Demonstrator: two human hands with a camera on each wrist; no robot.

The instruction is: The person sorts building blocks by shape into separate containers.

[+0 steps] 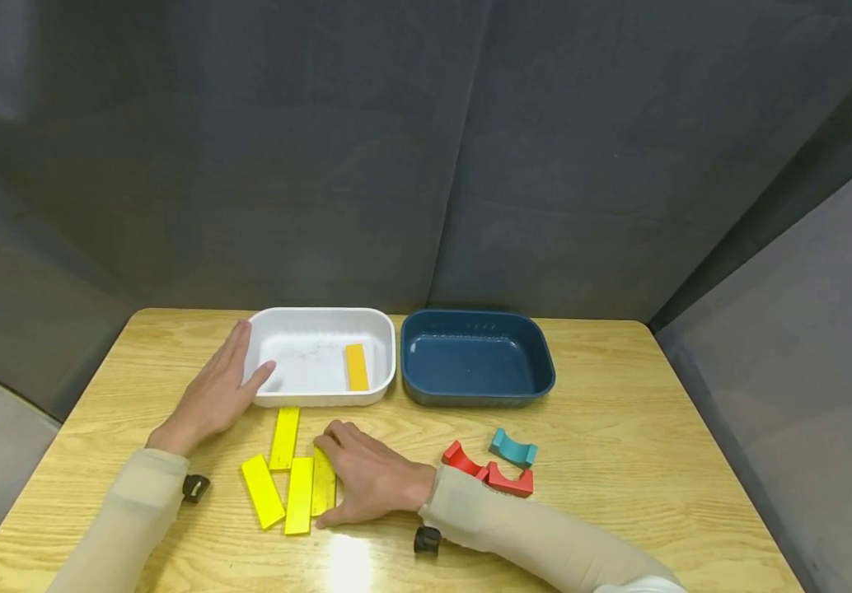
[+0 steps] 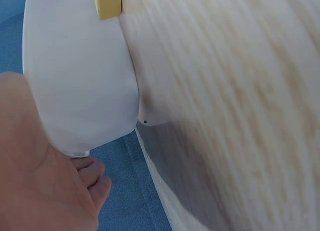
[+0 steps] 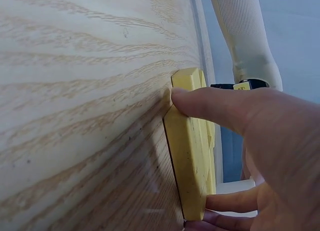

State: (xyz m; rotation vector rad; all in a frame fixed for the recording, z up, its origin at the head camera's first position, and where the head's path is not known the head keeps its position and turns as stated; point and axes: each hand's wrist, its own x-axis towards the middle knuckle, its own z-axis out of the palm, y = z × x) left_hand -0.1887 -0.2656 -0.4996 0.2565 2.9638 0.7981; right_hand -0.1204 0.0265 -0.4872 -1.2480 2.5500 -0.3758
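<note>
My right hand (image 1: 374, 473) spans the rightmost yellow block (image 1: 324, 487), thumb at its near end and fingers at its far end. In the right wrist view the thumb (image 3: 200, 103) and fingertips grip this flat yellow block by its two ends, low on the table. Several more yellow blocks (image 1: 263, 492) lie just left of it. My left hand (image 1: 218, 391) rests against the left side of the white tray (image 1: 300, 399), fingers straight along the outside and thumb over the rim. One orange-yellow block (image 1: 356, 367) lies inside that tray.
A dark blue tray (image 1: 478, 401) stands right beside the white one. Near my right forearm are two red arched blocks (image 1: 509, 482) and a teal arched block (image 1: 512, 449). Dark grey curtains (image 1: 426, 165) hang behind the wooden table (image 1: 641, 461).
</note>
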